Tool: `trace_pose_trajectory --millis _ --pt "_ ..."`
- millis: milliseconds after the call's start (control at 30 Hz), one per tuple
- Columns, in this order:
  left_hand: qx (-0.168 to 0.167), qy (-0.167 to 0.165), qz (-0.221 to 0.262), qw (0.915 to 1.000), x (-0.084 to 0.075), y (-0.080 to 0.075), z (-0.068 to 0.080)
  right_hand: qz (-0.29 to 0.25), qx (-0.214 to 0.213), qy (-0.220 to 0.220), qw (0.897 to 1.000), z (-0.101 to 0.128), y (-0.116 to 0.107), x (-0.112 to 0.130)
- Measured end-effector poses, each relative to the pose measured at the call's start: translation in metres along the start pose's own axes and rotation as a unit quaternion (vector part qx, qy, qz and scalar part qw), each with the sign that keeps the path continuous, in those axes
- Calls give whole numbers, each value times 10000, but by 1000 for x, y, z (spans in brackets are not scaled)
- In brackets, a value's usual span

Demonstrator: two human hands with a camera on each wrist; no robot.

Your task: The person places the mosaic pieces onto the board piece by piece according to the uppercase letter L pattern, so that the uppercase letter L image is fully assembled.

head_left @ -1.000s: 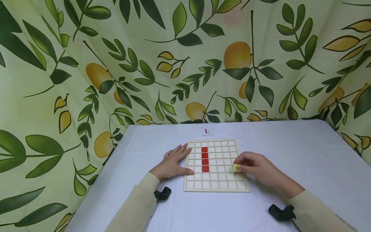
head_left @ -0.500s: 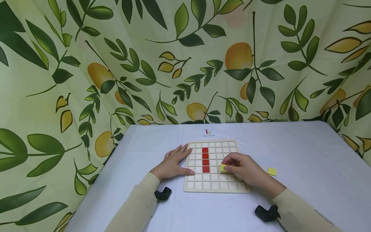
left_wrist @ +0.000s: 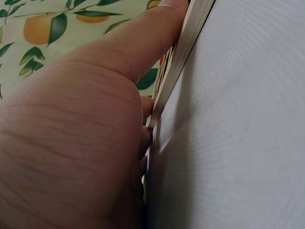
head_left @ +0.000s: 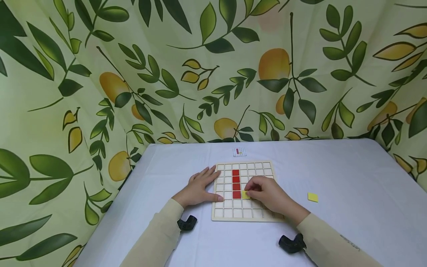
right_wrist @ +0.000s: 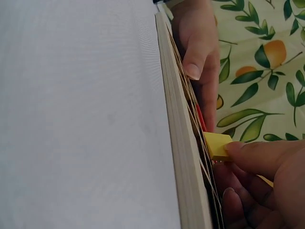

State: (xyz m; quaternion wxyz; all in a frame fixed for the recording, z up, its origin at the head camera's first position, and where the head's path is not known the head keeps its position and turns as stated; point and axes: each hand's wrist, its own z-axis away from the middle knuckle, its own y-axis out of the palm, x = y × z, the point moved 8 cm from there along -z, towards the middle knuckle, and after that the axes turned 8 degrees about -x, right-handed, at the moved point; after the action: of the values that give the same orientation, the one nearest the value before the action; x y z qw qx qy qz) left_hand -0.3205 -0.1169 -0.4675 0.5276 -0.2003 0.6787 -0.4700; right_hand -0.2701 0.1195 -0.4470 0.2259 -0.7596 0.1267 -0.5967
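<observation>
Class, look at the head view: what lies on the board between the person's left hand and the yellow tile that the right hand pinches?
The column of red tiles stands between the left hand and the yellow tile, in the head view.

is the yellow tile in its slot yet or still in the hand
Still in the hand. The right hand pinches the yellow tile, which sits tilted above the board beside the red column, not seated.

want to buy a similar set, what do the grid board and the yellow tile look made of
The grid board looks like pale unfinished wood: light tan, matte, with layered edges in the right wrist view, so possibly plywood. The yellow tile, pinched by the right hand, is a thick flat square with an even matte colour; painted wood or plastic, the pictures cannot settle which.
</observation>
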Motion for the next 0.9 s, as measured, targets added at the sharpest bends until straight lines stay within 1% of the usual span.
trace_pose_trajectory --millis 233,333,433,700,900 --pt "-30 2 2 10000 0 -1 0 153 5 132 9998 0 0 -2" --pt "-24 8 10 10000 0 0 0 325 43 96 9994 1 1 -2" --pt "-25 6 12 10000 1 0 0 373 93 40 9993 2 1 -2" --pt "-38 10 9 10000 1 1 0 284 213 -98 9993 5 1 1" --pt "-44 -15 7 10000 1 1 0 -18 286 -176 9994 5 -2 2"
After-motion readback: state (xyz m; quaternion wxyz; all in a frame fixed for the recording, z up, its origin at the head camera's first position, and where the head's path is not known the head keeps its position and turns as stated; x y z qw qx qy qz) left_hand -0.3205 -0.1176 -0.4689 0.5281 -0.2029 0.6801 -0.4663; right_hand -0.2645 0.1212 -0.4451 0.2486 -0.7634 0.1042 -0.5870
